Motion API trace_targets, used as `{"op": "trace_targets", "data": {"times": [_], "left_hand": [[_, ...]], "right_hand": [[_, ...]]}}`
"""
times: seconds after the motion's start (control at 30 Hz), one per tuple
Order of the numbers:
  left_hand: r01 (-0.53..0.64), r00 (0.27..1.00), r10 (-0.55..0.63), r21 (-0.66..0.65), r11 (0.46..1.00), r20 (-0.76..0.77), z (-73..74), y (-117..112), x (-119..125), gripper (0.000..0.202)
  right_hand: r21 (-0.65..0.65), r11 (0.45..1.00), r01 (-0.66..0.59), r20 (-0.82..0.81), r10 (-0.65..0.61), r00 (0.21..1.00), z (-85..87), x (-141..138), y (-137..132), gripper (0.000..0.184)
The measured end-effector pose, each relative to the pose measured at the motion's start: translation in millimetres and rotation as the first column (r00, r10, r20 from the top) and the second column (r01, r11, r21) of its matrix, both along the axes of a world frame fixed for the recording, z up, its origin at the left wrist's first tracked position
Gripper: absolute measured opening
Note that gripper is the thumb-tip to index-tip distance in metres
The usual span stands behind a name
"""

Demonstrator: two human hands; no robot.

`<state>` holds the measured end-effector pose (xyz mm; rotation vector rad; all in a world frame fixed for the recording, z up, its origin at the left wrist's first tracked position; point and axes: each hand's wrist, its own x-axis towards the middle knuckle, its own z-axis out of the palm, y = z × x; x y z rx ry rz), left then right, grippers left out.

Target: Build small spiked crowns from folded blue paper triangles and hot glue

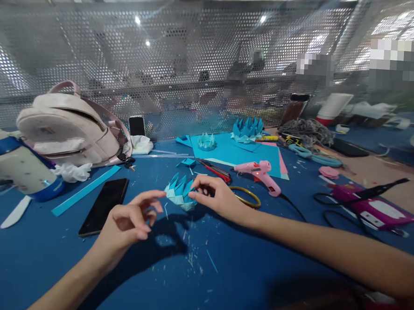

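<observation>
A folded blue paper flower (179, 190) with pointed petals and a paler base is in front of me, just above or on the blue table. My right hand (218, 196) pinches its right edge between thumb and fingers. On the other side, my left hand (129, 220) is held with fingers apart and grips nothing; its index fingertip comes close to the flower's left edge, and I cannot tell whether it touches. Behind the flower lie a small folded blue piece (186, 162) and a red-and-black cutter (216, 170). Thin paper scraps (191, 257) are strewn below the hands.
A pink glue gun (262, 173) and gold ring (259, 203) lie right of centre. Two paper flowers, pale (207, 141) and blue (248, 129), rest on blue sheets (224, 152). Leftward are a black phone (103, 208), blue strip (85, 190), bottle (24, 165) and backpack (72, 123).
</observation>
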<state>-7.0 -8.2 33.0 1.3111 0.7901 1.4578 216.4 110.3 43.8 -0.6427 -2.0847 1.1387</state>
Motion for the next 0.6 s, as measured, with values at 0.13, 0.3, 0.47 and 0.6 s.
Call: {"op": "trace_targets", "data": {"times": [0.13,0.3,0.47,0.6], "left_hand": [[0.556,0.829,-0.520,-0.206,0.805,0.204,-4.4,-8,-1,0.016],[0.383,0.924,-0.355,-0.398,0.834,0.145,-9.4,-7,3,0.016],[-0.150,0.989,0.129,-0.501,0.852,-0.077,-1.2,10,1,0.032],[-0.248,0.968,0.220,-0.567,0.786,-0.118,1.0,14,2,0.044]], "right_hand": [[-0.037,0.999,0.001,-0.024,-0.001,1.000,-3.2,-1,6,0.023],[-0.063,0.998,0.009,-0.041,-0.012,0.999,-4.1,-1,10,0.023],[-0.051,0.999,-0.002,-0.045,0.000,0.999,-3.6,0,7,0.023],[0.000,1.000,-0.015,-0.045,0.015,0.999,-2.4,0,3,0.021]]}}
